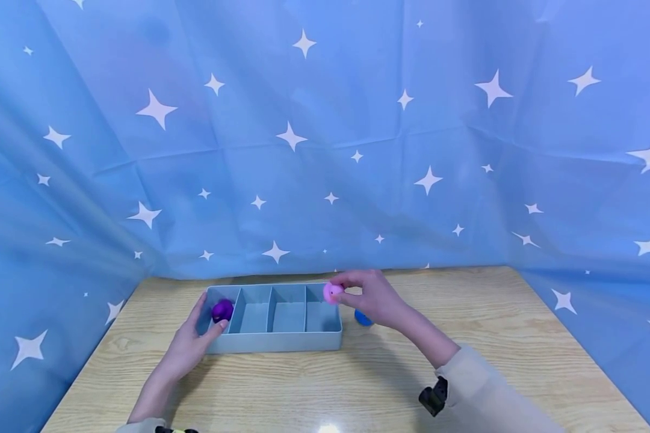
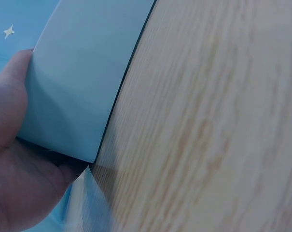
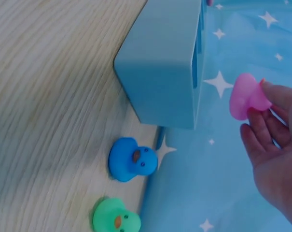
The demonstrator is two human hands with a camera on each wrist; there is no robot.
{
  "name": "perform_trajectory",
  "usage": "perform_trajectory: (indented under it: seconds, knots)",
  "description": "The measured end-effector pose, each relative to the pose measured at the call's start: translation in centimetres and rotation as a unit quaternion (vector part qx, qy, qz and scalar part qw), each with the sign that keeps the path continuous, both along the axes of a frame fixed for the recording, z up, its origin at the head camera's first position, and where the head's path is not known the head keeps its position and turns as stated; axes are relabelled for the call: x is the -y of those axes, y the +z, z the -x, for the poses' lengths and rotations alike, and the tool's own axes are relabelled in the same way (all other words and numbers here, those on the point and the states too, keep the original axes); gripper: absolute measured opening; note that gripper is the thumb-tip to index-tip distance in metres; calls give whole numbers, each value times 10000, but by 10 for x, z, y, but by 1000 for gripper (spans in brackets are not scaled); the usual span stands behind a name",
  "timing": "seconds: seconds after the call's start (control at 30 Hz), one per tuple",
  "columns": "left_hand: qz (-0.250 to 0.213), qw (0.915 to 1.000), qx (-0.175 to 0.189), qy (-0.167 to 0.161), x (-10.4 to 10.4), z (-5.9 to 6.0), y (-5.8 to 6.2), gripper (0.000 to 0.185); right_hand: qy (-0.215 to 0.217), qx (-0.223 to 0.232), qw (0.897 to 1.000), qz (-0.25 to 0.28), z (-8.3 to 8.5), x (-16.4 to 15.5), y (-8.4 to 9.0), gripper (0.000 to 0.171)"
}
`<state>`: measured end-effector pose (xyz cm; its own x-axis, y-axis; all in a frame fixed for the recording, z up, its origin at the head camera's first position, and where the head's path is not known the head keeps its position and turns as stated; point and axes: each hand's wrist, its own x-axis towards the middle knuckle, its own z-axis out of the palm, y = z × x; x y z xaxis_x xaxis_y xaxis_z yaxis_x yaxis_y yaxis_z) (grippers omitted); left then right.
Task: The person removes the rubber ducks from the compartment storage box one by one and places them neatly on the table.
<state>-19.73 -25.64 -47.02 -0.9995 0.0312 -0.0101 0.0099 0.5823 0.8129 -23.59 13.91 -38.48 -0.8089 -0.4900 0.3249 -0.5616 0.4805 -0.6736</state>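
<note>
A light blue divided box (image 1: 278, 343) lies lengthwise on the table. My left hand (image 1: 188, 346) grips its left end, thumb over the front rim and fingers along the end wall; the left wrist view has this hand (image 2: 20, 145) at the box's corner. In the leftmost compartment sits a purple rubber duck (image 1: 222, 310). Above the rightmost compartment, my right hand (image 1: 372, 297) pinches a pink rubber duck (image 1: 333, 293) between thumb and fingers. Seen from the right wrist, the pink duck (image 3: 244, 96) is held clear above the box.
Just right of the box stands a blue rubber duck (image 3: 129, 159), partly covered by the right hand in the head view. A green rubber duck (image 3: 114, 216) is beside it. Behind the wooden table (image 1: 314, 391) hangs a blue star-patterned curtain (image 1: 325, 168).
</note>
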Motion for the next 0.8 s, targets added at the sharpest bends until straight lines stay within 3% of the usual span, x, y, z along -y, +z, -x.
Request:
perform_trajectory:
  seconds: [0.2,0.47,0.8]
  knots:
    - [9,10000,93,12,0,1,-1,98,-275,26,9995,-118,-6,-16,-1,28]
    - [-20,10000,25,-25,1,0,0,96,-394,-168,9987,-290,-10,-33,0,24]
    - [-38,9999,99,-29,0,-1,1,95,-460,-51,9980,-438,-12,-47,-5,26]
